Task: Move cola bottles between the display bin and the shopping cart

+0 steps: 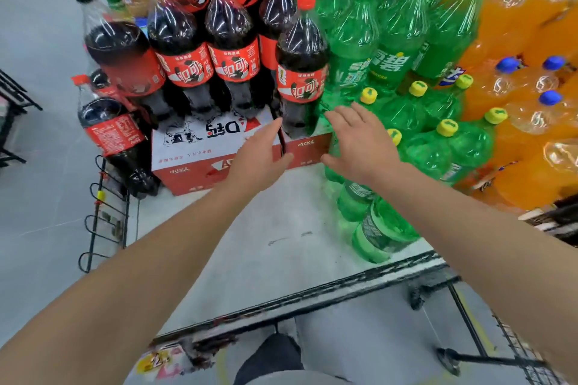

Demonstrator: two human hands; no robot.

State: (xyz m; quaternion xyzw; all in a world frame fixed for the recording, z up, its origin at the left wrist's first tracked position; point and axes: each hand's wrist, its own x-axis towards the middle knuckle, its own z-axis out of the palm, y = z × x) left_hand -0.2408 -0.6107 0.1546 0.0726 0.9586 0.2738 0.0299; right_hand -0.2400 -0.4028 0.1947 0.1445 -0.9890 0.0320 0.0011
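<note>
Several large cola bottles with red caps and red labels stand on a red and white cardboard carton (pixel 200 153) in the display bin. The nearest cola bottle (pixel 301 72) stands upright at the carton's front right corner. My left hand (pixel 261 159) and my right hand (pixel 359 142) are both stretched forward with fingers apart, one on each side of that bottle's base, just short of it. Neither hand holds anything. Another cola bottle (pixel 115 137) stands low at the bin's left edge, beside the carton.
Green soda bottles (pixel 387 53) with yellow caps fill the middle right, and some lie on the bin's white floor (pixel 266 228). Orange soda bottles (pixel 525 78) stack at the far right. A black wire rack (pixel 103 216) hangs on the bin's left side. A black cart frame (pixel 463 322) shows below.
</note>
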